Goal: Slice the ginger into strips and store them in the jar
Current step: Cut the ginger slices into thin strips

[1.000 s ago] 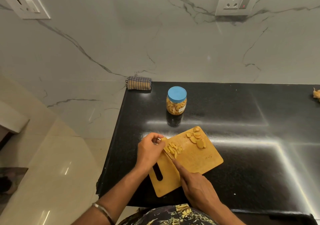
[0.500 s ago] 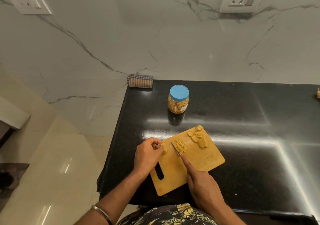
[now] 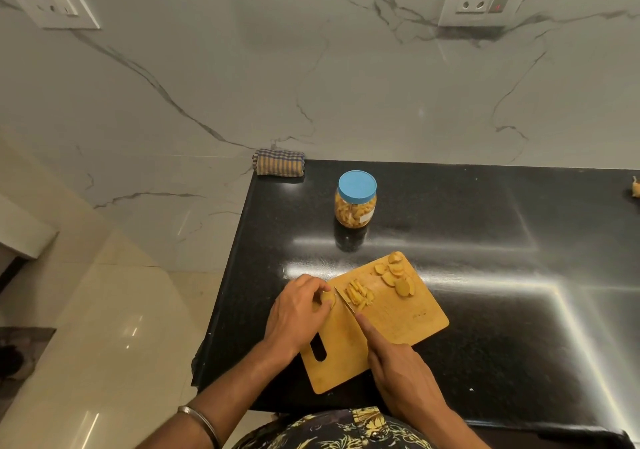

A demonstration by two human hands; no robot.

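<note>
A: Which step is this?

B: Cutting, I judge. The right hand (image 3: 401, 379) is curled round a knife (image 3: 344, 300), forefinger laid along the back of the blade. The left hand (image 3: 294, 313) pinches a ginger slice (image 3: 328, 299) on the board (image 3: 398, 320), just left of the blade.

A: And next?

B: Likely bring the blade down across that slice in narrow cuts, keeping the left fingertips tucked clear of the edge.

A: How does the ginger look?

B: Pale yellow, moist-cut. A small heap of strips (image 3: 358, 294) lies just right of the blade; farther along, near the board's far corner, uncut slices (image 3: 396, 275) overlap each other.

A: The jar?

B: The jar (image 3: 355, 201) stands beyond the board on the counter (image 3: 485, 234), blue lid on, already holding yellow pieces. It would need opening before the strips go in.
</note>
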